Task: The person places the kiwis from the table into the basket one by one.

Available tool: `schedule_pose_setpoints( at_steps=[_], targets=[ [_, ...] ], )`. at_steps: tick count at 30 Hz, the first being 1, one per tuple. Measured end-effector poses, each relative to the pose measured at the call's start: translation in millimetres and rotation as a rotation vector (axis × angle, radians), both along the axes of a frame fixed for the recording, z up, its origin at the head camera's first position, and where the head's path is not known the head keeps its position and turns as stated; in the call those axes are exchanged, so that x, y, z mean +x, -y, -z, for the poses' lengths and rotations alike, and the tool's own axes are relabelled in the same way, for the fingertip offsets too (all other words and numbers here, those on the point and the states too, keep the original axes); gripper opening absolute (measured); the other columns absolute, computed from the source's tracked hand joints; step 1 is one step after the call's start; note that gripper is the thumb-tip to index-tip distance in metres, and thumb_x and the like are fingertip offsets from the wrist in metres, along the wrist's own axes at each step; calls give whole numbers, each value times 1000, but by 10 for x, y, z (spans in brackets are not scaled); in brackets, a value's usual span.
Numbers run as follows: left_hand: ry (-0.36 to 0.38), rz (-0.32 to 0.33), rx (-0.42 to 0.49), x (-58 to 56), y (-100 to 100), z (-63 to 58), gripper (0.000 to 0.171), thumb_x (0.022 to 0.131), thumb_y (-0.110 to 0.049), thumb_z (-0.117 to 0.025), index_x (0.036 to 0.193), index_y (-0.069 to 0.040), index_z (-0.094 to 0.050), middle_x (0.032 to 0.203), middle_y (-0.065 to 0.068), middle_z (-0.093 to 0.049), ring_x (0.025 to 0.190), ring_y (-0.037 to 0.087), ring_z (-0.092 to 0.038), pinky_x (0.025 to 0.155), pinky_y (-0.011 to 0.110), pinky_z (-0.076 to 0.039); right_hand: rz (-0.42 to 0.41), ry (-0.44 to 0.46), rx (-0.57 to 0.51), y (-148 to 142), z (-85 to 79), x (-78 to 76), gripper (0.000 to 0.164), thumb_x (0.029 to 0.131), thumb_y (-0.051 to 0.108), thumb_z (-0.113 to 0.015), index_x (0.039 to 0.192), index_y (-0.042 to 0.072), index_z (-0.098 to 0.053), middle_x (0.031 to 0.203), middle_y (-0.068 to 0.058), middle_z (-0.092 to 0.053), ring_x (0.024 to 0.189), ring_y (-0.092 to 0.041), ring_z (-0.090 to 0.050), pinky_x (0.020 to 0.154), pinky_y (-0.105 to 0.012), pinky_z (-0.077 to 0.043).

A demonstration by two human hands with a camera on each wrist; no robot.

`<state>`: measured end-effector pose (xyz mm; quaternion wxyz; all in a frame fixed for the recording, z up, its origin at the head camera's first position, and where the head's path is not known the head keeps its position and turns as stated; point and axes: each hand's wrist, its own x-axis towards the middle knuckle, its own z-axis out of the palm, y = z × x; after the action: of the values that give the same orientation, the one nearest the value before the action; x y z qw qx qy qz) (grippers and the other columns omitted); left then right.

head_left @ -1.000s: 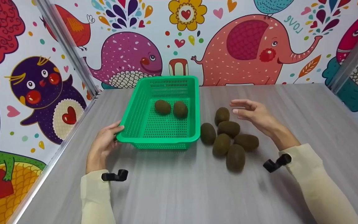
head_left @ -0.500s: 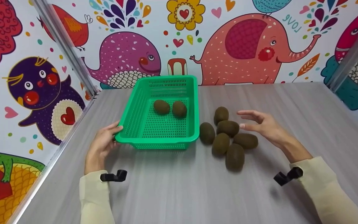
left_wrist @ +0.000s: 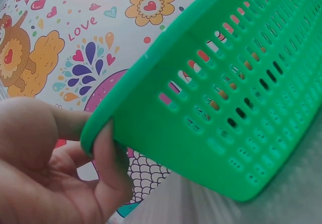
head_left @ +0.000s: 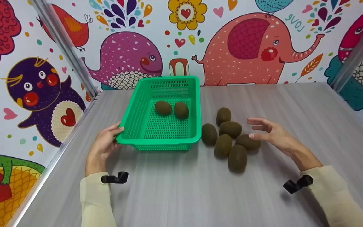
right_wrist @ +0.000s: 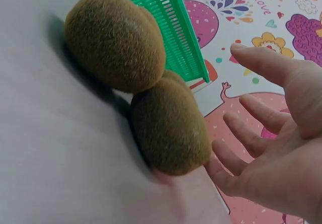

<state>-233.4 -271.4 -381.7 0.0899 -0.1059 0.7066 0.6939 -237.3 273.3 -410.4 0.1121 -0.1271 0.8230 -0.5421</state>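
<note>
Left hand point(head_left: 103, 142) grips green slotted basket point(head_left: 159, 141), two kiwifruit point(head_left: 181, 110) inside; right hand point(head_left: 273, 135), empty, fingers apart, has shifted farther from basket, leaving six kiwifruit point(head_left: 223, 146) to its right.

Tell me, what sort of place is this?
Probably a small booth for filming handwork, though I can't be sure: cartoon-printed panels enclose a grey table on three sides, metal-looking strips run up the corners, and a black device sits at each wrist.
</note>
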Motion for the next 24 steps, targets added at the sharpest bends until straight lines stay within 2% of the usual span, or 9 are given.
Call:
schedule_pose_setpoints(
  at_steps=[3, 5, 8, 13, 17, 19, 22, 24],
  targets=[
    [-6, 5, -1, -1, 4, 3, 58, 106, -19, -51, 158, -9, -29, 108, -5, -62, 73, 0, -60, 63, 16, -49, -4, 17, -1, -30, 44, -2, 70, 92, 26, -73, 152, 10, -41, 158, -18, -37, 145, -38, -35, 115, -43, -38],
    [-9, 5, -1, -1, 5, 5, 58, 106, -19, -51, 158, -9, -29, 108, -5, -62, 73, 0, -60, 63, 16, -50, -6, 30, -1, -49, 67, -2, 71, 92, 26, -73, 152, 8, -40, 158, -18, -37, 145, -40, -35, 117, -57, -31],
    [-8, 2, 1, -4, 3, 8, 58, 105, -19, -52, 158, -9, -29, 110, -5, -62, 75, 1, -61, 65, 16, -51, -5, 41, 5, -71, 93, -4, 72, 91, 26, -74, 151, 6, -40, 157, -18, -38, 145, -40, -35, 117, -62, -29],
    [-2, 4, -6, -14, -7, 11, 58, 106, -20, -51, 158, -10, -29, 117, -2, -60, 78, 1, -61, 68, 17, -51, -14, 53, 31, -101, 138, -27, 74, 91, 27, -75, 152, 7, -39, 157, -16, -39, 144, -39, -38, 115, -50, -37],
    [-7, 5, -9, -19, -14, 3, 58, 105, -20, -52, 158, -10, -29, 115, -3, -60, 76, 1, -60, 66, 16, -50, -20, 76, 28, -122, 179, -52, 76, 91, 26, -75, 153, 7, -37, 158, -16, -38, 145, -38, -39, 113, -41, -39],
    [-8, 5, -2, -19, -15, 1, 59, 105, -20, -52, 158, -10, -29, 117, -2, -60, 76, 1, -60, 66, 16, -50, -24, 87, 24, -131, 200, -63, 77, 90, 26, -76, 154, 7, -36, 159, -16, -38, 145, -39, -39, 110, -33, -42],
    [-3, 5, 0, -11, -16, -3, 58, 106, -20, -51, 159, -11, -28, 130, 5, -56, 80, 0, -61, 68, 16, -52, -34, 103, 20, -137, 226, -83, 78, 90, 25, -76, 154, 6, -36, 158, -17, -38, 144, -40, -39, 102, -21, -44],
    [1, 8, 1, -5, -15, -7, 58, 106, -20, -50, 159, -11, -27, 139, 10, -50, 82, 0, -62, 69, 16, -53, -44, 113, 18, -137, 241, -97, 78, 89, 24, -76, 154, 6, -36, 158, -18, -38, 144, -40, -38, 100, -19, -44]
  ],
)
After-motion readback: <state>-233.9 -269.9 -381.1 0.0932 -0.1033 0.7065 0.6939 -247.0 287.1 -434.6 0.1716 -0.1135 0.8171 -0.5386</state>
